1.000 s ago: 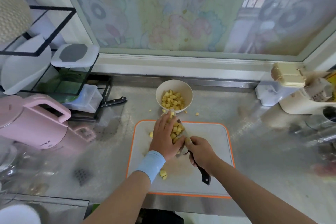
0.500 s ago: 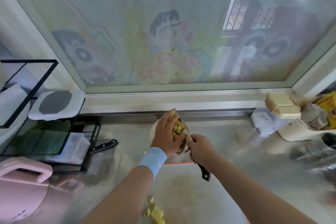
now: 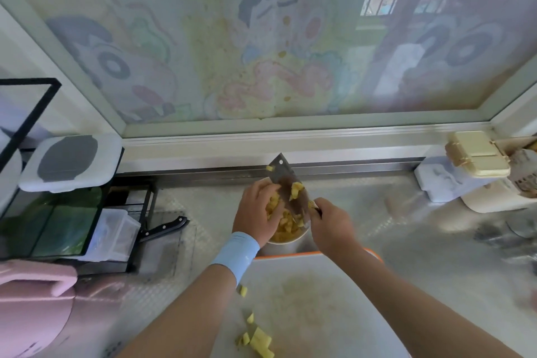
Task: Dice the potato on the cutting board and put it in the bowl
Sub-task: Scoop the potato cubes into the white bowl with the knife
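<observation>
My right hand grips the handle of a cleaver, whose blade stands tilted over the cream bowl with a few yellow potato dice stuck to it. My left hand lies against the blade's left side over the bowl, fingers curved around dice that slide into the bowl. The bowl holds many dice and is mostly hidden by both hands. The white cutting board with an orange rim lies in front of the bowl. Several loose potato pieces rest near its left front.
A black-handled knife lies left of the bowl beside a black rack with containers. A pink appliance stands at the front left. White and cream boxes sit at the back right. A metal counter surrounds the board.
Both hands carried the cleaver loaded with dice from the board up over the bowl. The blade has tipped upright and most dice have dropped into the bowl.
</observation>
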Action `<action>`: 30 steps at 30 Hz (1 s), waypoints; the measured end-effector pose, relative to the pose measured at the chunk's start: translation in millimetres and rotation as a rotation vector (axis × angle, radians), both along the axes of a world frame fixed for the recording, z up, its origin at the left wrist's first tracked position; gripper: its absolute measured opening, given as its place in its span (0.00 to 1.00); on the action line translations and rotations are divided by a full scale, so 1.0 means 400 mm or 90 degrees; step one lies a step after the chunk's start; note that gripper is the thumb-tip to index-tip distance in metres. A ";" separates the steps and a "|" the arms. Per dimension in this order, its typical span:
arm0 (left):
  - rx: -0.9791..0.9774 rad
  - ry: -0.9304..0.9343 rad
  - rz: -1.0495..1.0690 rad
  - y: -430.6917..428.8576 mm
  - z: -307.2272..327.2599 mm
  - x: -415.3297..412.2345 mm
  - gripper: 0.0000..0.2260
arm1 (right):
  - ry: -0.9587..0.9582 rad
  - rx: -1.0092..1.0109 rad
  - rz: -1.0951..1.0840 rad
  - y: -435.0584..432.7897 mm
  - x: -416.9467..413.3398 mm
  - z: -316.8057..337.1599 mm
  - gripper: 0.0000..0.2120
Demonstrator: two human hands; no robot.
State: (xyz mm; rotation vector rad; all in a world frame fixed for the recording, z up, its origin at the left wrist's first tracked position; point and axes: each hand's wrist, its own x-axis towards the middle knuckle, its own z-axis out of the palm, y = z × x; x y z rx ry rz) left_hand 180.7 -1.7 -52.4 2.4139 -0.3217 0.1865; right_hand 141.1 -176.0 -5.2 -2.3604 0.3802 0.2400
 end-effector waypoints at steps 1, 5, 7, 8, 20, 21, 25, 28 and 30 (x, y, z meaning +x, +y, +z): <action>-0.011 -0.007 -0.006 -0.002 0.008 0.006 0.18 | 0.000 -0.006 0.004 0.003 -0.001 0.000 0.10; 0.080 -0.085 -0.156 -0.012 0.019 0.016 0.20 | -0.002 0.008 -0.014 0.015 -0.004 0.000 0.09; 0.098 -0.058 -0.184 -0.013 0.011 -0.004 0.20 | -0.004 0.019 -0.026 0.017 -0.002 0.006 0.10; 0.096 -0.046 -0.174 -0.010 0.004 -0.016 0.19 | -0.005 0.027 -0.035 0.017 0.000 0.008 0.10; 0.060 -0.099 -0.267 -0.004 0.006 -0.071 0.15 | -0.023 0.049 -0.061 0.033 0.002 0.018 0.12; 0.060 -0.105 -0.264 0.005 -0.002 -0.076 0.12 | -0.027 0.049 -0.066 0.034 0.002 0.021 0.13; 0.069 -0.100 -0.214 0.034 -0.013 -0.076 0.07 | -0.025 0.037 -0.065 0.035 0.001 0.033 0.14; 0.007 -0.069 -0.090 0.030 0.020 -0.031 0.13 | -0.016 0.028 -0.055 0.034 -0.002 0.029 0.12; -0.014 -0.059 -0.056 0.025 0.050 0.008 0.20 | -0.021 0.006 -0.041 0.030 -0.007 0.024 0.12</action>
